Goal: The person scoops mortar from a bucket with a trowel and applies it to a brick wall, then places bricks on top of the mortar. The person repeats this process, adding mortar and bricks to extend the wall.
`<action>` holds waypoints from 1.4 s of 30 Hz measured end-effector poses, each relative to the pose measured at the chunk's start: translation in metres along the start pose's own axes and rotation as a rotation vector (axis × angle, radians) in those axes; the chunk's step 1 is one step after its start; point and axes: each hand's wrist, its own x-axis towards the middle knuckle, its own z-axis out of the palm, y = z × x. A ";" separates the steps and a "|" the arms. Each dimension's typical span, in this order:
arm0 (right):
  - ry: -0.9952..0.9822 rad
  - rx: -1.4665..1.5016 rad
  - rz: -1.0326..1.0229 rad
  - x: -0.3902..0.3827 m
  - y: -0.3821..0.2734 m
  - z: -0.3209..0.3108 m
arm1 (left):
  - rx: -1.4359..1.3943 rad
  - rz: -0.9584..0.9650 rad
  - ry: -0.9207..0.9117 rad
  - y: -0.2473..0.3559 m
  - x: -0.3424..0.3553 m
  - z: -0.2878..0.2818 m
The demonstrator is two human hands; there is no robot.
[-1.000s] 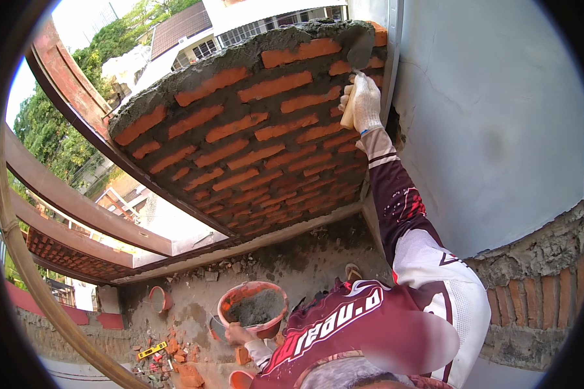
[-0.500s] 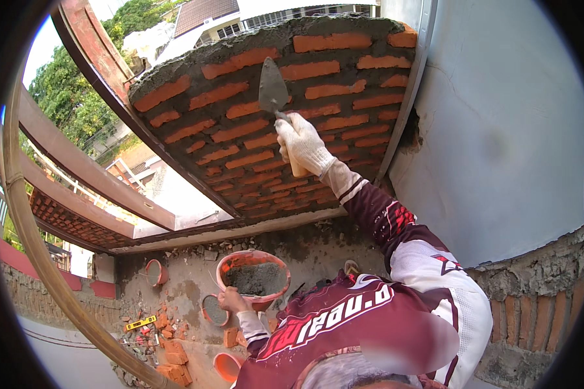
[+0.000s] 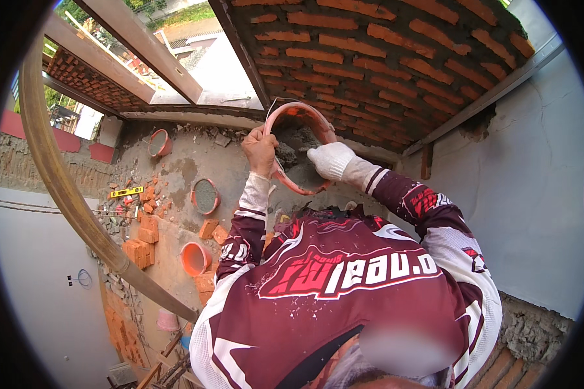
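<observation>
My bare left hand [image 3: 258,152] grips the left rim of a large orange mortar bucket [image 3: 295,109] held in front of my chest. My right hand [image 3: 329,160], in a white knitted glove, is closed on a trowel [image 3: 304,150], mostly hidden, down in the grey mortar [image 3: 287,155] inside that bucket. Just beyond the bucket rises a brick surface [image 3: 435,68] with grey mortar joints, framed by dark edging on its left and a metal strip on its right.
A curved pole [image 3: 65,188] crosses the left side. On the floor are smaller buckets [image 3: 206,194], stacked bricks [image 3: 137,253], rubble and a yellow level [image 3: 126,192]. A pale wall [image 3: 525,181] is on the right; beams [image 3: 136,45] and openings are at upper left.
My right hand and trowel have dropped from the brickwork into the bucket. My left hand has lifted the bucket up toward me. The view has shifted, showing more floor.
</observation>
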 end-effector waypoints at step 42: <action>-0.282 0.573 0.243 -0.050 0.043 0.050 | 0.032 0.188 -0.163 0.006 -0.018 0.057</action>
